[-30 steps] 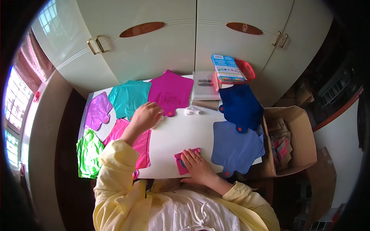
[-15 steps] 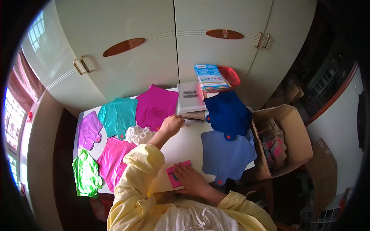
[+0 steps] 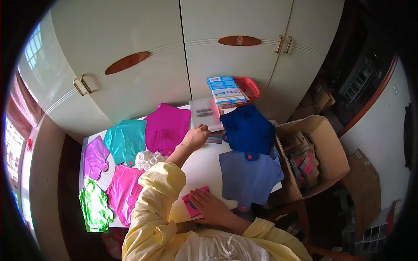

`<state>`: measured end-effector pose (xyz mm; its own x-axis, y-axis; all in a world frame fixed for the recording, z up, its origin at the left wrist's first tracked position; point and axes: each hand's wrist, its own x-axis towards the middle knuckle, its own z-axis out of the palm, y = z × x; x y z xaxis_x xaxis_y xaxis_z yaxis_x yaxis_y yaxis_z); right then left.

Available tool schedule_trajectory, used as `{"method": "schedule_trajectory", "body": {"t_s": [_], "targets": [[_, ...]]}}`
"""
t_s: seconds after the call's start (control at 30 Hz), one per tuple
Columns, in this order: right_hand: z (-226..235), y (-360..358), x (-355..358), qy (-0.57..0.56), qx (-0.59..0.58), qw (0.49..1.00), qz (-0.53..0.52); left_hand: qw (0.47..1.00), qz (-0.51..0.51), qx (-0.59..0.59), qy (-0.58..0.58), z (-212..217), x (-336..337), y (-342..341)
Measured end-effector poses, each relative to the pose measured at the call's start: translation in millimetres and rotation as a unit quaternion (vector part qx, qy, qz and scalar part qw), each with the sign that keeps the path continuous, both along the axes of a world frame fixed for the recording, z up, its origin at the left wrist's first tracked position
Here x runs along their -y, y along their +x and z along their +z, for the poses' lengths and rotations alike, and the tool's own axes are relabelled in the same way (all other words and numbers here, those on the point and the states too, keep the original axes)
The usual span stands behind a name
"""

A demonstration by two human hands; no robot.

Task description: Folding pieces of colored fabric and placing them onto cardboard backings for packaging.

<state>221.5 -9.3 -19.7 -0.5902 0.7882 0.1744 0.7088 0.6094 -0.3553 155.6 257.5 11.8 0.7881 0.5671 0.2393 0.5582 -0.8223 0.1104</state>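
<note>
My left hand (image 3: 197, 136) reaches to the near edge of a stack of clear plastic bags (image 3: 203, 114) at the back of the table. Its fingers are curled together; whatever is between them is too small to make out. Just right of the fingertips, a bluish-grey strip (image 3: 214, 139) shows below the stack. Close to the table's front edge, my right hand (image 3: 212, 207) lies flat with stretched fingers over a small bright pink packet (image 3: 190, 203), covering its right part. A dark round mark shows on the packet beside the fingers.
Foil sheets ring the white table (image 3: 198, 174): teal (image 3: 126, 139), magenta (image 3: 167, 126), purple (image 3: 95, 157), pink (image 3: 124, 191), green (image 3: 95, 206). White rings (image 3: 148, 160) lie left; navy (image 3: 249, 129) and blue (image 3: 246, 178) sheets right. Behind are blue-white packages (image 3: 226, 92), a red basket (image 3: 252, 89); rightward, a carton (image 3: 333, 161).
The view has shifted, so the table sits a little lower and further left. My left hand remains by the bags, where a bluish-grey strip now shows. My right hand still rests on the pink packet.
</note>
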Motion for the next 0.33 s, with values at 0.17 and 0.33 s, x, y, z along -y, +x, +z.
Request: {"method": "schedule_trajectory", "body": {"t_s": [0.17, 0.33], "targets": [[0, -1, 1, 0.003, 0.019, 1.000, -0.004, 1.000, 0.012, 0.017, -0.018, 3, 0, -1], [-3, -2, 3, 0.003, 0.015, 1.000, -0.008, 0.994, 0.025, 0.056, -0.096, 19, 1, -6]]}}
